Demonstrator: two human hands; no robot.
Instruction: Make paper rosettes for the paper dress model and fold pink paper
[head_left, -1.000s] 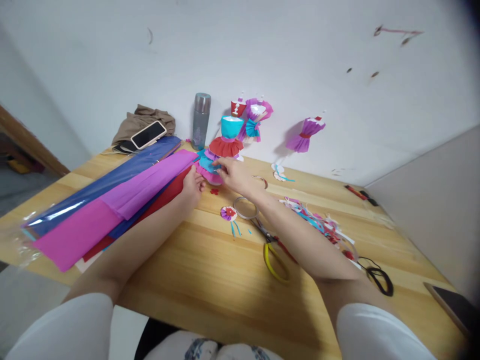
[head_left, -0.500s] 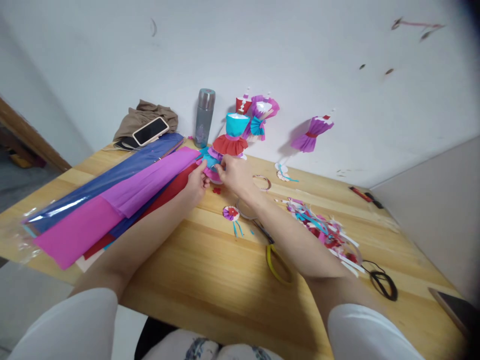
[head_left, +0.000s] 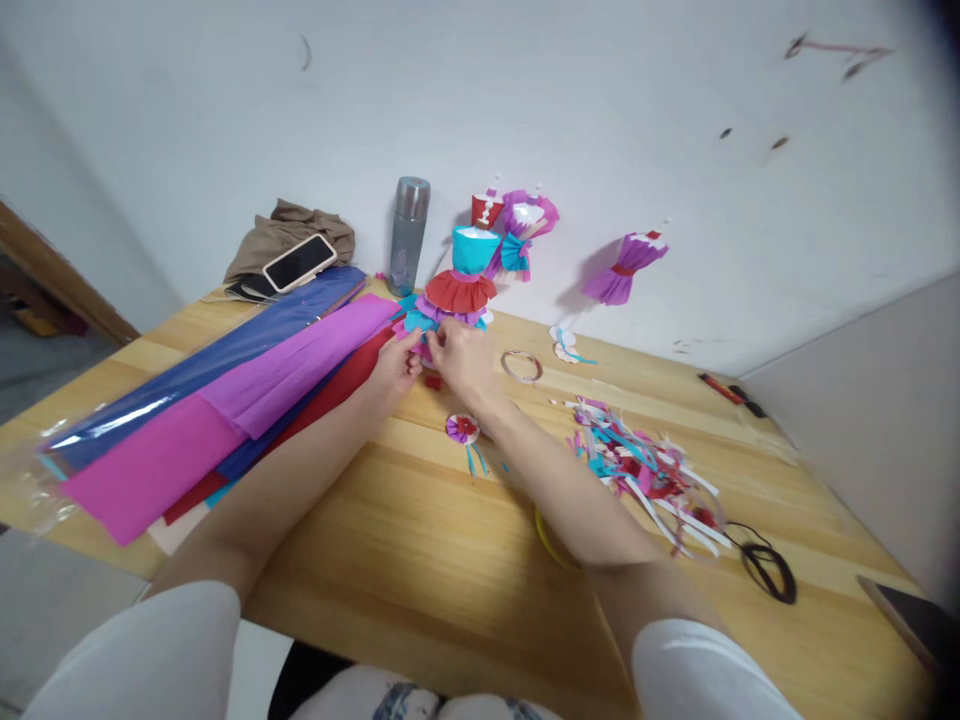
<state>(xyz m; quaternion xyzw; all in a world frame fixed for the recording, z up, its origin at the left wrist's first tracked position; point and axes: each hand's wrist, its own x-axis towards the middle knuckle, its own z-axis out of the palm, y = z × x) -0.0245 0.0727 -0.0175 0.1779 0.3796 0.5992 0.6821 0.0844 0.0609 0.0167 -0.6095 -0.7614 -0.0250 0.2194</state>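
A miniature paper dress [head_left: 465,285] with a turquoise bodice and red, purple and turquoise ruffles stands upright against the back of the table. My left hand [head_left: 400,360] is closed with thumb and finger pinching the lowest ruffle on its left side. My right hand [head_left: 463,360] is closed at the same skirt hem, its fingertips close to the left thumb and partly hidden behind its own back. A small red paper piece [head_left: 433,383] lies just below the hands. Nearer to me is a round pleated paper rosette [head_left: 462,429] with turquoise tails.
Pink and purple paper sheets [head_left: 247,390] lie at left, with a phone [head_left: 300,263] on cloth behind. A grey bottle [head_left: 409,235] stands at the wall. Paper scraps [head_left: 645,465] and yellow-handled scissors [head_left: 553,540] lie at right, partly behind my arm.
My right forearm has shifted left and lower, covering more of the scissors and uncovering more scraps. My right hand has dropped slightly at the skirt; my left hand stays nearly in place.
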